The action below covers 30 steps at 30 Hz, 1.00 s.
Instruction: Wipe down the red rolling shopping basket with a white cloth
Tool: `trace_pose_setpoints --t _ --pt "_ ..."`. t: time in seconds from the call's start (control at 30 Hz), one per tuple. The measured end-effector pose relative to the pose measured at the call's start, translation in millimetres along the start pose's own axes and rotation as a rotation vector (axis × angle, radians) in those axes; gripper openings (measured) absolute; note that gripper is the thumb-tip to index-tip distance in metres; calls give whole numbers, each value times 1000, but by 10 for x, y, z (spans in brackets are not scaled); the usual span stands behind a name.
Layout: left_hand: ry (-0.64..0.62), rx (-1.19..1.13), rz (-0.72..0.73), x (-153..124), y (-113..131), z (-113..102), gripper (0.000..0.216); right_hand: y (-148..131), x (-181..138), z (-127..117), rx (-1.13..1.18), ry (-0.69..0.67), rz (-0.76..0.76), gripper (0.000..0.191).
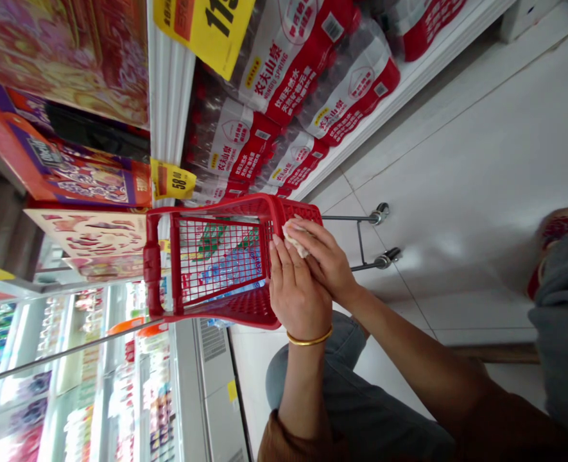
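The picture is turned sideways, with the floor at its right. A red plastic shopping cart [245, 314] stands before me. My right hand [329, 260] presses a crumpled whitish cloth or tissue [294, 239] against the cart's rim, fingers bent over it. Beside it, partly overlapping that hand, lies my left hand [300, 292], with a gold bangle [309, 339] at the wrist. Its fingers are stretched out flat on the red rim; its thumb is hidden. Through the cart's red grid [221, 263], clear-and-blue plastic packaging [235, 266] shows inside.
Shrink-wrapped packs of bottled water [284, 77] fill the low shelf alongside the cart. Gift boxes [91, 160] and yellow price tags [172, 181] sit above. Stocked, lit cooler shelves [134, 378] stand beyond. Cart wheels [384, 256] rest on pale floor tiles [457, 192].
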<state>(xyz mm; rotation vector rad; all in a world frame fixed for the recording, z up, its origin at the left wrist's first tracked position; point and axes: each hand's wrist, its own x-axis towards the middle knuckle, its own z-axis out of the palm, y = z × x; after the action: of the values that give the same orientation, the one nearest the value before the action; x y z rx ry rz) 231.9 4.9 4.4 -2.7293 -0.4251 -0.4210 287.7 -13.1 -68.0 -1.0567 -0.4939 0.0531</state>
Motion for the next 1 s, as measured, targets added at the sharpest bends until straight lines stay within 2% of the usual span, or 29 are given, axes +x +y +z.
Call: trace_pose_setpoints --t 0.1,0.33,0.57,0.8,1.0 --pt "-1 -7 1 -13 -12 2 43 64 -53 23 23 -15 -12 39" --pt "-18 39 25 -11 -4 -6 46 300 -246 143 -45 63 56 41" --pt "5 42 -95 9 90 8 46 502 -384 106 -197 142 101 39" --pt "62 59 -131 45 115 29 41 607 -435 74 -243 178 228 42" --pt "67 48 -234 186 134 -1 42 648 -427 36 -282 206 314 39"
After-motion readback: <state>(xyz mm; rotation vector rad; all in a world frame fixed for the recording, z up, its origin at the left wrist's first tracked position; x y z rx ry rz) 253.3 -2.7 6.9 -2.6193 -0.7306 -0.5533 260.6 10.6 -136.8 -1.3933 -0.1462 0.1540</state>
